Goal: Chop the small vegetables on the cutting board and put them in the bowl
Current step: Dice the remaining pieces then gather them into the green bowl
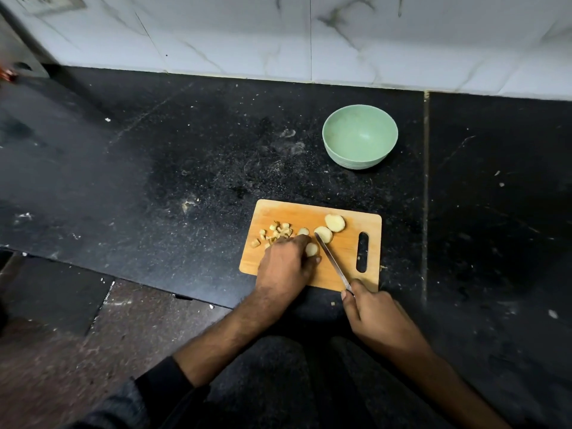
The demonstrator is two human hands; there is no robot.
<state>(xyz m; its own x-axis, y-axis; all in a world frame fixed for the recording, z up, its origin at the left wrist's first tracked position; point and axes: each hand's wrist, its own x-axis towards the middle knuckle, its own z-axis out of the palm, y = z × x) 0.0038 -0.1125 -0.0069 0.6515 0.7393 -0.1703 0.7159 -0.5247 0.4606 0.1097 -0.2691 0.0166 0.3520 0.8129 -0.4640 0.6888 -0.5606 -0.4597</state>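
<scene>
A rectangular wooden cutting board (343,258) with a slot handle is laid on the black speckled stone counter (185,165). A pale vegetable piece (311,249) is pinched between the curled fingers and thumb of the left hand (286,267). A slim steel-bladed knife (332,261) is gripped at its handle by the right hand (371,317), the blade tip set against a larger pale half (324,234). Small chopped pieces (277,233) are heaped at the board's left. The pale green round bowl (360,136) is stood well apart, beyond the board.
</scene>
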